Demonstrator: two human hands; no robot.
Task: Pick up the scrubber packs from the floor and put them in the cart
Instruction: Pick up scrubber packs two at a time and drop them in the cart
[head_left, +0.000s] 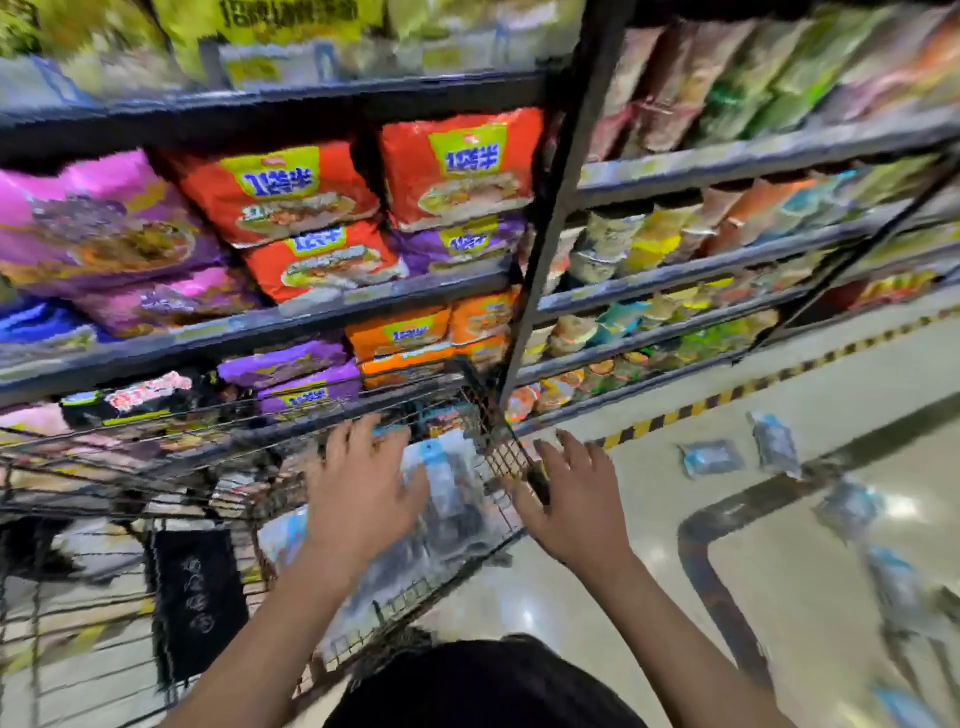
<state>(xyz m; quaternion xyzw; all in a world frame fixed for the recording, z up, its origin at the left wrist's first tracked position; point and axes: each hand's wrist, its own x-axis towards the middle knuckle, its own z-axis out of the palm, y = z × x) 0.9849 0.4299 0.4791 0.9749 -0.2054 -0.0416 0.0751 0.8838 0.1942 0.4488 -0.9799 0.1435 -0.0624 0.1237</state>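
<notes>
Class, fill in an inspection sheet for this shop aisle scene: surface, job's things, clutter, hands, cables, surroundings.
Surface: glossy pale floor with a striped yellow-black line.
Job's things: several scrubber packs lie on the floor at right; more packs sit in the wire cart.
Clutter: a dark hanging tag on the cart's side.
Hands: left hand open over the packs inside the cart; right hand open at the cart's rim.
Cables: nothing seen.
Surroundings: shelves of noodle packets and cups; image blurred.

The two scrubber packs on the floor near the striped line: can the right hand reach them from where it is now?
Probably not yet. The right hand is up at the cart rim, while the two scrubber packs lie apart on bare floor; nothing blocks them, but bending down seems needed.
</notes>
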